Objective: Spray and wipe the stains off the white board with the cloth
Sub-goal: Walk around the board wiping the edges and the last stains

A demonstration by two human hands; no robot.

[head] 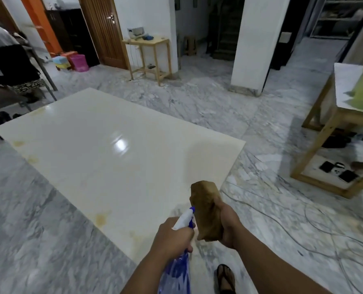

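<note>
A large white board [117, 149] lies flat on the marble floor, with brownish stains near its close corner [101, 218] and along its left edge. My left hand [172, 236] grips a blue spray bottle [177, 270] with a white nozzle, held above the board's near corner and pointing toward it. My right hand [229, 225] holds a folded brown cloth [207, 211] upright, just right of the nozzle.
My sandalled foot [226, 279] stands beside the board's near corner. Cables [316, 228] trail over the floor at right, near a wooden table [333, 132]. A seated person [8, 66] is at far left; a small wooden table [151, 56] stands at the back.
</note>
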